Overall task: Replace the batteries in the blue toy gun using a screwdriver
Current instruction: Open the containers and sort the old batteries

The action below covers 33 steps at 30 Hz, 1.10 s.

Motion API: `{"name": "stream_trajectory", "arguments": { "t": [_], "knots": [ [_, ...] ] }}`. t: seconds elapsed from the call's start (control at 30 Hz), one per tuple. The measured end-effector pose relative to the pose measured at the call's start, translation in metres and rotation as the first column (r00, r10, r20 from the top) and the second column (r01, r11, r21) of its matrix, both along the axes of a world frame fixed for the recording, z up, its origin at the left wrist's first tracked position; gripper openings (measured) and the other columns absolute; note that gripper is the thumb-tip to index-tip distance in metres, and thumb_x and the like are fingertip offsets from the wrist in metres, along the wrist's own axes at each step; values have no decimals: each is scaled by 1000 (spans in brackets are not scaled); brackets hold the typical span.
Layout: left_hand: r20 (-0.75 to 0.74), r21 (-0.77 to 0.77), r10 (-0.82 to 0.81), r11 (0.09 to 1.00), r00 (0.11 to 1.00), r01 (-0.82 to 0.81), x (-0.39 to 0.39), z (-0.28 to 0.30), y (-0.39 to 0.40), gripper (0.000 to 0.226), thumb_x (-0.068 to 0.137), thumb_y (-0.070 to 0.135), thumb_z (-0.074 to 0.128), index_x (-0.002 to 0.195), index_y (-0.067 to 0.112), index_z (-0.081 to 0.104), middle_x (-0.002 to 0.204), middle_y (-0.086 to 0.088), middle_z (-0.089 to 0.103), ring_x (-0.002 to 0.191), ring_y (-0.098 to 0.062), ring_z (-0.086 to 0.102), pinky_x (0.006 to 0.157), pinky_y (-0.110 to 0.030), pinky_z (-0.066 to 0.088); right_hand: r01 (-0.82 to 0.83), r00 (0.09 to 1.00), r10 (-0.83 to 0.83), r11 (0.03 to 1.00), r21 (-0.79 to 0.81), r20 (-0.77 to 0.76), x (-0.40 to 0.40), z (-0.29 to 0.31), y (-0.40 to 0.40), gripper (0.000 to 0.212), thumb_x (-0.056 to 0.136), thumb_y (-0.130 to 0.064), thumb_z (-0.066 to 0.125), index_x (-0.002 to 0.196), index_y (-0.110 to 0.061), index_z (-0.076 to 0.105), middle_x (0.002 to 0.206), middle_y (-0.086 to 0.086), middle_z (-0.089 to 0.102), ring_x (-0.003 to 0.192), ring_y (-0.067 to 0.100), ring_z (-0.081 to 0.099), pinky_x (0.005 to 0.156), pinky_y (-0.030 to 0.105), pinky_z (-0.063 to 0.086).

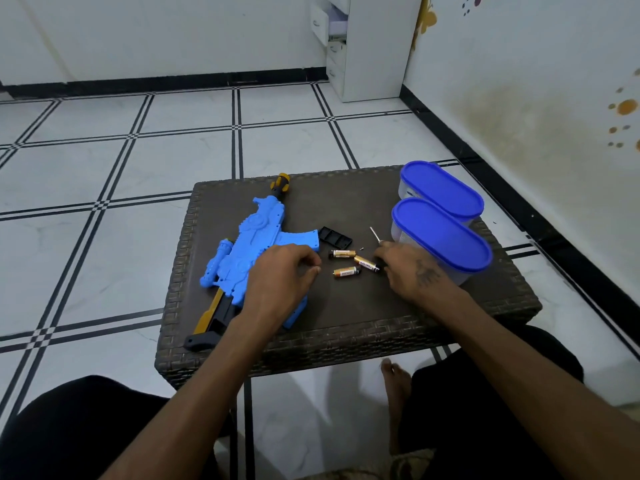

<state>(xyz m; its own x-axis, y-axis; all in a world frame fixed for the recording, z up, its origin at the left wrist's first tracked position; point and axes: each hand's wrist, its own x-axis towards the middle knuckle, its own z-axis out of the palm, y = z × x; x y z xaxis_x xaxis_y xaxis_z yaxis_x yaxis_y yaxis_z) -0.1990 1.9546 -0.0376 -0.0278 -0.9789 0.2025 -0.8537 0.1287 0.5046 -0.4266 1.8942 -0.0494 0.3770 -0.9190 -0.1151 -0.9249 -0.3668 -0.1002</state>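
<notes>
The blue toy gun (242,251) lies on its side on the left part of a dark wicker table (346,327), its orange-black muzzle pointing away from me. My left hand (280,282) hovers over the gun's middle, fingers loosely curled, with nothing visible in them. Three gold-and-black batteries (347,271) lie loose between my hands. A black battery cover (335,236) and a tiny screw (361,248) lie just beyond them. My right hand (408,268) grips a small screwdriver (374,233), whose metal shaft sticks out past the fingers.
Two clear containers with blue lids (441,233) stand at the table's right side, just behind my right hand. The table stands on a white tiled floor. A white cabinet (367,46) is in the far corner. My bare foot (394,379) is under the table's near edge.
</notes>
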Motion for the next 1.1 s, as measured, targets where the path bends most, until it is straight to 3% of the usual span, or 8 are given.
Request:
{"name": "stream_trajectory", "arguments": {
  "t": [0.23,0.3,0.43,0.6,0.7,0.83,0.97,1.1],
  "knots": [
    [-27,9,-30,999,999,31,-20,5,-16,10,84,28,71,93,31,70,90,14,69,89,-7,61,77,-30,51,14,997,-9,998,-56,82,-11,18,-8,27,94,-6,50,116,-13,63,109,10,67,96,28,63,79,39,54],
    [-35,38,-54,998,998,55,-28,6,-20,10,82,33,72,92,32,69,89,14,69,88,-7,62,76,-34,51,56,980,-37,994,-96,194,-15,32,-13,27,93,-5,52,115,-15,66,105,9,70,95,26,64,80,41,56],
    [30,124,-139,983,990,134,-41,5,-23,15,82,41,71,93,30,70,91,12,67,89,-7,59,70,-27,45,133,922,-40,967,-218,386,-31,56,-27,27,90,2,52,106,-10,70,101,6,73,94,23,65,80,36,54],
    [92,179,-165,973,982,147,-46,1,-30,15,84,34,69,98,33,68,98,10,66,94,-12,59,75,-31,49,223,901,-123,954,-200,416,-55,57,-56,28,90,-1,48,102,-15,70,99,3,73,94,22,64,81,41,54],
    [121,181,-172,972,978,149,-46,0,-33,14,85,36,68,99,33,67,98,11,66,94,-11,59,71,-27,45,290,896,-207,943,-165,393,-66,56,-67,25,89,-4,52,101,-18,69,102,2,71,96,22,64,83,40,54],
    [129,186,-179,971,975,153,-46,-2,-41,14,86,41,67,97,33,69,96,13,65,92,-9,59,71,-28,48,331,894,-257,931,-156,367,-85,52,-76,21,91,-13,60,112,-15,65,115,8,64,108,28,57,90,43,51],
    [95,132,-169,979,981,156,-53,0,-52,8,86,34,66,92,31,69,92,13,66,89,-8,60,69,-25,44,367,912,-326,920,-141,247,-97,53,-92,51,91,-34,62,136,-14,49,128,17,54,120,36,48,97,45,46],
    [-53,66,-98,993,994,101,-68,12,-73,5,86,29,65,85,31,69,80,15,66,76,-2,61,64,-21,41,433,889,-444,894,112,114,-105,56,-121,89,81,-57,66,151,-21,24,140,19,46,125,39,48,101,48,45]
  ]
}}
